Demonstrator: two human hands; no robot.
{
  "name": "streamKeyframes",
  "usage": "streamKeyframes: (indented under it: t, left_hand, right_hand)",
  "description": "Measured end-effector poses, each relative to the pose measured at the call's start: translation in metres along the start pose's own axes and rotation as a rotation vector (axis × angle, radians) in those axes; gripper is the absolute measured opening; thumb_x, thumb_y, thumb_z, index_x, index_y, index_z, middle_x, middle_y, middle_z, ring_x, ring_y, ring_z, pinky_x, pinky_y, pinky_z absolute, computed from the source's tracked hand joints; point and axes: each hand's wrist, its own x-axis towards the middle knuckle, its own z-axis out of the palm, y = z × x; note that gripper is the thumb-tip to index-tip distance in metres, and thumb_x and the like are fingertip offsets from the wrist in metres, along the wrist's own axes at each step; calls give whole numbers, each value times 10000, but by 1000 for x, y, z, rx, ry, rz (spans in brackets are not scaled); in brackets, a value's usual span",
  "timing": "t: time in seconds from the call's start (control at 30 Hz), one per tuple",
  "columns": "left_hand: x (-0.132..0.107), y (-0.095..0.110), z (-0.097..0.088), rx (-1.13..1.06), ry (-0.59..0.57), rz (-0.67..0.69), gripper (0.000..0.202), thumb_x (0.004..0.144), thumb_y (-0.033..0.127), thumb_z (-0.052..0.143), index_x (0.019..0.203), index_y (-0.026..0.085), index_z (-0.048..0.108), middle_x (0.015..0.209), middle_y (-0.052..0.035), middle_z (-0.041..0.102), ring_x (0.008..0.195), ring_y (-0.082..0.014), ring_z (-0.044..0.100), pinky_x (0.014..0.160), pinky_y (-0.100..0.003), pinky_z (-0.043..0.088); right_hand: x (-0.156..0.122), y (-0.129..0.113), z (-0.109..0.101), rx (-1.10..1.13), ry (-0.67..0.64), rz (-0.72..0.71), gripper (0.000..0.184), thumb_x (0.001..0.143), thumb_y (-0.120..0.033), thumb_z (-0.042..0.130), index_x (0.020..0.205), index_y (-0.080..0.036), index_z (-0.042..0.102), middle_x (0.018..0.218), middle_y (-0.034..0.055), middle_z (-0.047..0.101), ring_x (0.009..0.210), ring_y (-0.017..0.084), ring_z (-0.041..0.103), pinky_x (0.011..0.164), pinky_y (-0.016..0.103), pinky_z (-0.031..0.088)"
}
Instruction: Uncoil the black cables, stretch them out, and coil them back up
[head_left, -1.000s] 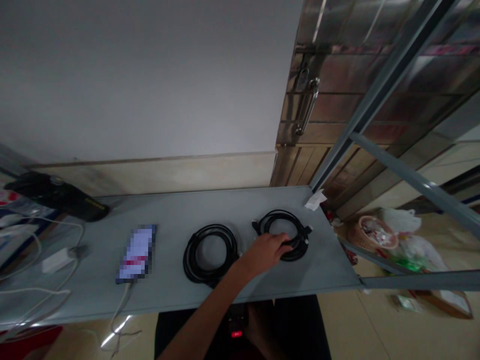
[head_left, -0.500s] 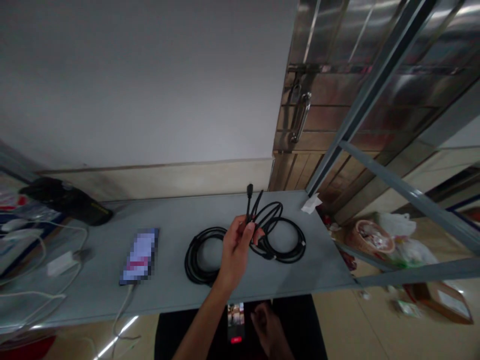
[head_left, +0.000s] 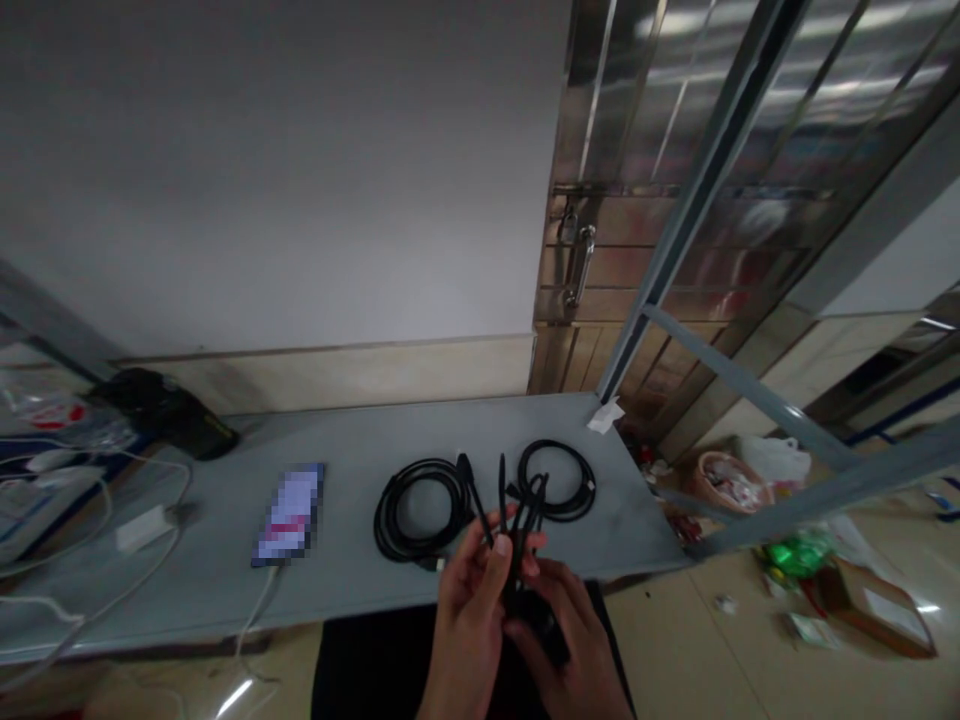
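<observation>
The left hand (head_left: 471,590) is raised in front of the body, with the palm turned towards the right hand (head_left: 574,640). Its forearm (head_left: 450,690) is bare and comes up from below, and the wrist is nearly straight. Its thumb (head_left: 501,548) points upward and presses against the bent fingers, pinching strands of a thin black rubber cable (head_left: 501,485) which stand up above the hand. The right hand is lower, just beside the left one and touching it, its back turned to the outer side. Its fingers curl towards the left palm, but in the dim light it is not clear whether they grip anything.
</observation>
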Motion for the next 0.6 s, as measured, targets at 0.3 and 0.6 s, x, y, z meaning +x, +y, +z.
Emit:
streamKeyframes:
  t: [0.3,0.6]
  left_hand:
    - [-6,36,-41,148,8,-30,570,864,559,948,1312,216,864,1268,-181,865,1168,-382,831,1180,-564,580]
    - [-7,97,-109,131,283,280,498,839,483,975,1257,239,860,1378,-146,836,1248,-417,811,1137,-574,640]
  right_hand:
    - [0,-13,-11,196,119,300,356,1190,-487,496,1197,-263,773,1012,82,844,935,216,832,866,267,663]
    - [8,34,-116,263,497,487,506,1043,-686,709,1188,-210,801,1156,169,868,929,312,866,817,409,734]
